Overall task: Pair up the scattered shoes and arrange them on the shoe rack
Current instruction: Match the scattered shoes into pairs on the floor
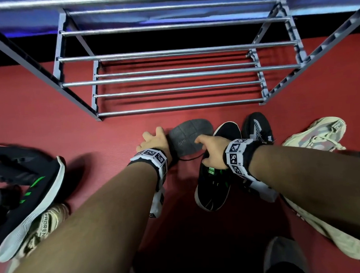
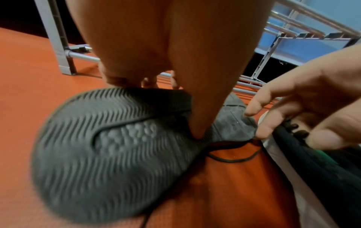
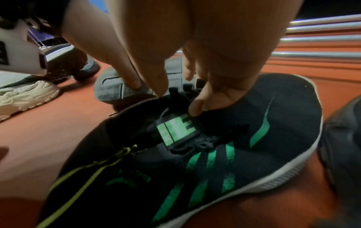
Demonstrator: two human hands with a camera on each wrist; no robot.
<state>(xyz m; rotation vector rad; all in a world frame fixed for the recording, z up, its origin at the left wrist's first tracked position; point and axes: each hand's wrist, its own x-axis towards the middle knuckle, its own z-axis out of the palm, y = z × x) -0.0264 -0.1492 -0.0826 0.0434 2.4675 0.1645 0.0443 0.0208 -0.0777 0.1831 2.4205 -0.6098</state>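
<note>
A shoe with a ribbed grey sole (image 1: 190, 135) lies sole-up on the red floor just in front of the empty metal shoe rack (image 1: 178, 76). My left hand (image 1: 154, 140) grips it: the thumb (image 2: 201, 120) crosses the sole (image 2: 109, 154) and the fingers curl over its far edge. My right hand (image 1: 212, 153) holds a black shoe with green stripes (image 3: 224, 154) by its tongue, thumb (image 3: 197, 108) pinching there. Its index finger (image 3: 134, 83) touches the grey sole (image 3: 111, 91). A loose black lace (image 2: 234, 160) trails on the floor between the two shoes.
A black shoe with white markings (image 1: 258, 128) and a cream shoe (image 1: 321, 135) lie to the right. Another cream shoe (image 1: 336, 232) sits under my right forearm. At the left are a black-green shoe with a white sole (image 1: 38, 196), a cream shoe (image 1: 44, 225) and a dark shoe (image 1: 9, 162).
</note>
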